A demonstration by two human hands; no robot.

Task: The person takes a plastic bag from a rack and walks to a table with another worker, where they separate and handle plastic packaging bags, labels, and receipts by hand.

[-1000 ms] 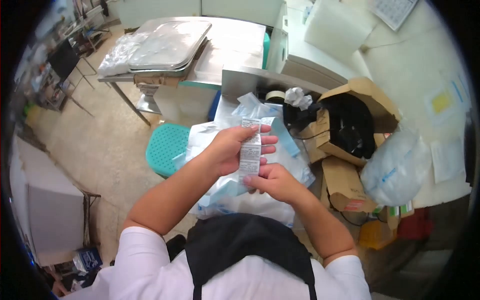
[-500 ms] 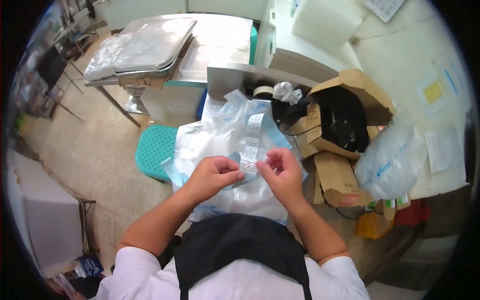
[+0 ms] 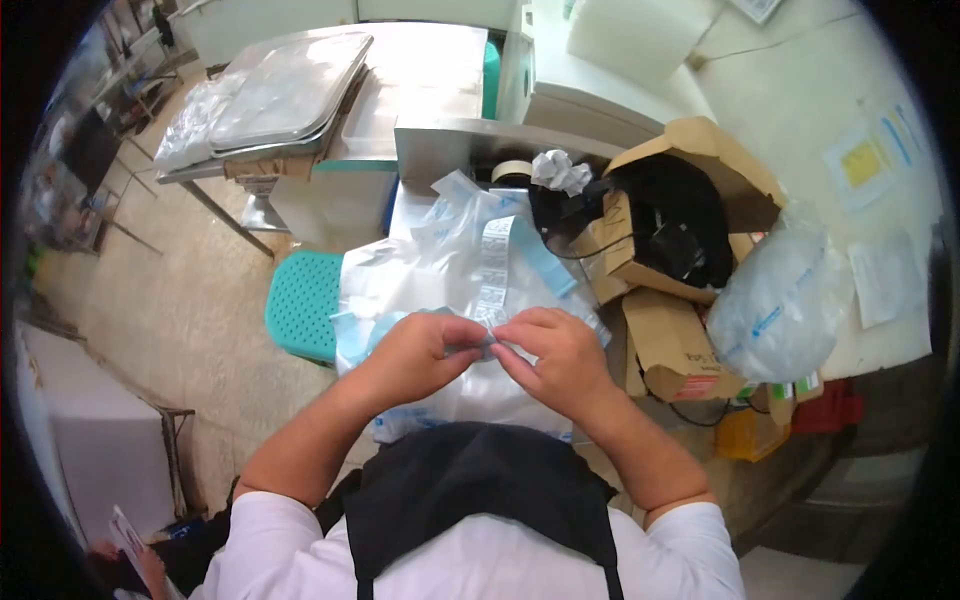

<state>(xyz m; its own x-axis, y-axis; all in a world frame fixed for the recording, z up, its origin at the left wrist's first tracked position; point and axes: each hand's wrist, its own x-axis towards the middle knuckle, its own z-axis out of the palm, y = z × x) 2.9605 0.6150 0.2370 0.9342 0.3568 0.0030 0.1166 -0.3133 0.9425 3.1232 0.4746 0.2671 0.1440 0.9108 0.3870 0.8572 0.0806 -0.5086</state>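
A printed label strip (image 3: pixel 494 268) with a pale blue backing runs over the clear plastic bags (image 3: pixel 400 275) towards my body. My left hand (image 3: pixel 422 352) pinches the near end of the strip between thumb and fingers. Opposite it, my right hand (image 3: pixel 550 355) pinches the same end, its fingertips touching or nearly touching those of my left hand. The fingertips partly hide that end. Beneath both hands lie the plastic bags with blue print.
On the left stands a green perforated stool (image 3: pixel 305 305). Metal trays (image 3: pixel 290 90) rest on a table behind it. To the right are an open cardboard box (image 3: pixel 625 240) with black items and a stuffed plastic bag (image 3: pixel 775 310). Another person's hand (image 3: pixel 150 570) shows at lower left.
Both hands moved down from the middle of the strip to its near end, then came together there. The strip now lies over the bags. Another person's hand and papers appear at lower left.
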